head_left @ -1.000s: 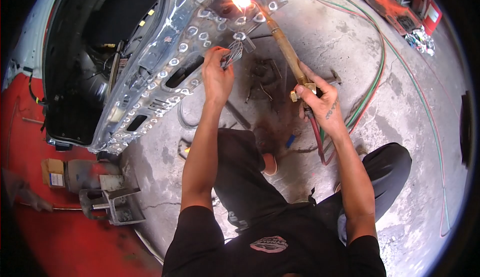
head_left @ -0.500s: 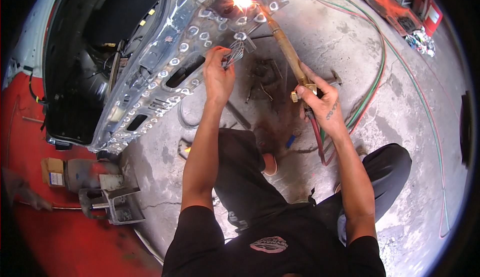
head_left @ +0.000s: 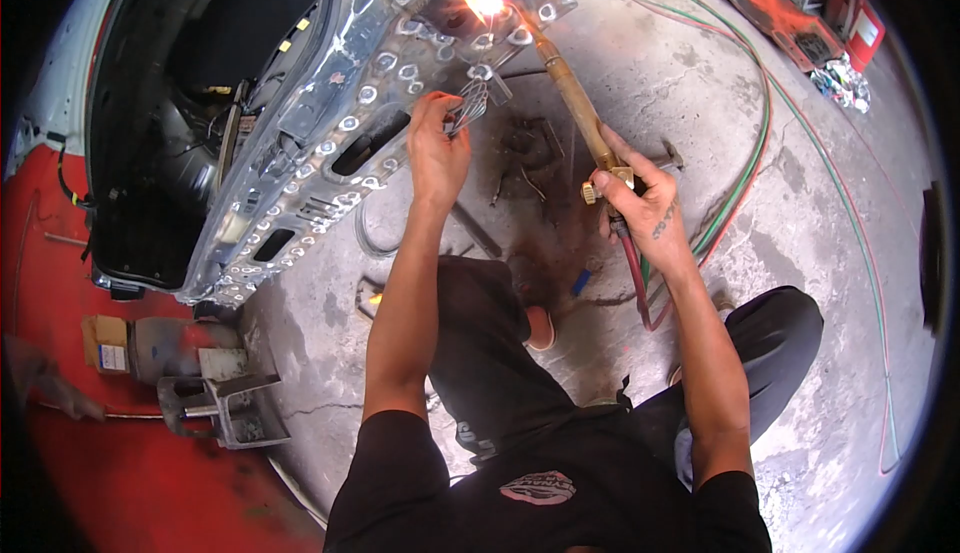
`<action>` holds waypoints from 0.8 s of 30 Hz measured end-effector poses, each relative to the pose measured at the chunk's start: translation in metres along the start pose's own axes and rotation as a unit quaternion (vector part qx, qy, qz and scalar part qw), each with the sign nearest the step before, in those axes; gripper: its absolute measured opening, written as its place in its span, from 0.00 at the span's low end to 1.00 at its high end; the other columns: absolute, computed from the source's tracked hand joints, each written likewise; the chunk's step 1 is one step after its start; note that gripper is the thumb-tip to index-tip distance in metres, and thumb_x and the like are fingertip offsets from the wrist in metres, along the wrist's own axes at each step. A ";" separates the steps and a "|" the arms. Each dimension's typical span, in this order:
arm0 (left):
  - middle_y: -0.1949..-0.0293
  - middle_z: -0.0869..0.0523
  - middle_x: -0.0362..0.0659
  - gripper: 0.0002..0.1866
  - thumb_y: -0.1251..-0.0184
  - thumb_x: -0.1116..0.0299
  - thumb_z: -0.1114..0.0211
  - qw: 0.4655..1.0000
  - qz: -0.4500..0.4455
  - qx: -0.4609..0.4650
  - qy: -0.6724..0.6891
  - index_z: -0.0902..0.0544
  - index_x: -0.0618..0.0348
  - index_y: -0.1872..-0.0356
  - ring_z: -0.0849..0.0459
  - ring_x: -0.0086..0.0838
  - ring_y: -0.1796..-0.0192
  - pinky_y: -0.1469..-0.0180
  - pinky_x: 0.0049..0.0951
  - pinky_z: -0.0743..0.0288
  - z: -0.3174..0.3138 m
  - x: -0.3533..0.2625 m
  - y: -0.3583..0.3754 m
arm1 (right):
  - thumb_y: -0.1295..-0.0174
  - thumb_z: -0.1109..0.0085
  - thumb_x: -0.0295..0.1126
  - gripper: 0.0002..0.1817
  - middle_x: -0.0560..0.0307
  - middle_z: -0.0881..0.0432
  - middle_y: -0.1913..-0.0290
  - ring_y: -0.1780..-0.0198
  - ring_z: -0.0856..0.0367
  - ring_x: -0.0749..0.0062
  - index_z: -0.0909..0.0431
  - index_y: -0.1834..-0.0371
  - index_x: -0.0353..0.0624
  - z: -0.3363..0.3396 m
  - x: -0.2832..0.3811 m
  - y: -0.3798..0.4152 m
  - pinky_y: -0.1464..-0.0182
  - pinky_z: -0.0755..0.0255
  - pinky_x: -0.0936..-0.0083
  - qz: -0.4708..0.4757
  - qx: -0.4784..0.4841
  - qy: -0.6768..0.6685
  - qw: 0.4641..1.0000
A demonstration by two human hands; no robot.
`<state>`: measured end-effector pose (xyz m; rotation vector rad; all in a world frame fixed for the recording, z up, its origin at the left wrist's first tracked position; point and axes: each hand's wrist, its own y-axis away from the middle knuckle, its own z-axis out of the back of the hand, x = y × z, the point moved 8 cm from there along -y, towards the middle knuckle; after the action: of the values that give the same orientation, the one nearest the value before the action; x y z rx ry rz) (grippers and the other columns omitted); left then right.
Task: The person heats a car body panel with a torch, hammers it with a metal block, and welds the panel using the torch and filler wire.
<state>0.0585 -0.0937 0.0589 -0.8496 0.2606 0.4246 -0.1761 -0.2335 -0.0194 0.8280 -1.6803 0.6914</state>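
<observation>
My right hand is wrapped round the handle end of a brass gas welding torch, thumb near its valve knob. The torch points up and left, and its tip meets a bright flame on the bare metal car body panel. The metal around the flame glows reddish. Between the closed fingers of my left hand is a bent bundle of thin welding wire, beside the panel's edge and below the flame. Round weld marks dot the panel. Glare hides the exact spot under the flame.
Red and green hoses curve across the concrete floor on the right. A hammer lies beyond my right hand. At lower left, a metal bracket and a cardboard box are by a red surface. A red fire extinguisher stands at upper right.
The flame's glare shifts slightly in shape. Both hands, the torch and the wire stay almost exactly where they were.
</observation>
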 end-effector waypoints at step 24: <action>0.43 0.13 0.54 0.16 0.38 0.85 0.28 1.000 0.016 -0.001 0.010 0.14 0.66 0.48 0.09 0.42 0.52 0.48 0.36 0.15 -0.001 0.002 -0.001 | 0.24 0.36 0.31 0.32 0.60 0.16 0.66 0.77 0.18 0.80 0.30 0.17 0.42 -0.001 0.000 0.000 0.75 0.25 0.78 -0.001 0.004 -0.001 1.000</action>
<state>0.0603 -0.0948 0.0579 -0.8523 0.2937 0.4470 -0.1758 -0.2328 -0.0188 0.8359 -1.6790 0.6980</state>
